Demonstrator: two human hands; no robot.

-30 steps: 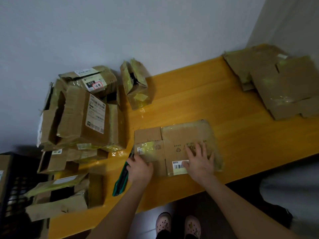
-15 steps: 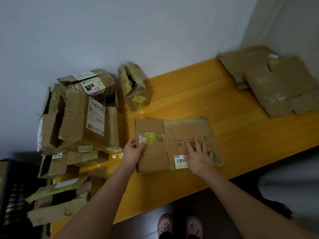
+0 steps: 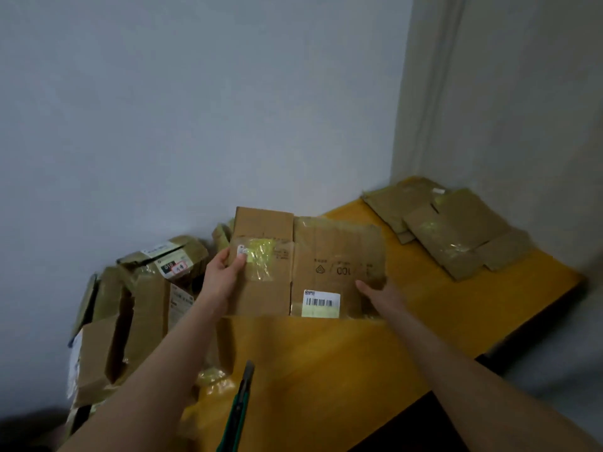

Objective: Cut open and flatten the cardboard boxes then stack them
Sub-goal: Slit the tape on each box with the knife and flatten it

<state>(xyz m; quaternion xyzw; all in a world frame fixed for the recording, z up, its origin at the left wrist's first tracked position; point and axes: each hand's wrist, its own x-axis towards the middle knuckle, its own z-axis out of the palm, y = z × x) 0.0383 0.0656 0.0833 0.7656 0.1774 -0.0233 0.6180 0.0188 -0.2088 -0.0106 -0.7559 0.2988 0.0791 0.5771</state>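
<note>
Head view shows you holding the flattened box (image 3: pixel 329 256) up off the table (image 3: pixel 326 360), its face toward you and its long axis running side to side between your hands. Your left hand (image 3: pixel 225 275) pinches the left panel with the thumb laid over the taped patch; your right hand (image 3: pixel 378 296) grips the lower right edge, thumb in front, the other fingers hidden behind the cardboard. The hands are apart, each clamped on its own end of the sheet. The stack of flattened boxes (image 3: pixel 456 233) lies to your right and farther off, in the corner by the wall — so the right hand is the nearer one and would likely lead the placing. That stack sits slantwise to the sheet you hold, so expect to turn the sheet a little before setting it down. The knife (image 3: pixel 243 399) lies on the table below your left forearm, and the uncut boxes (image 3: pixel 146 308) are heaped at your left.
</note>
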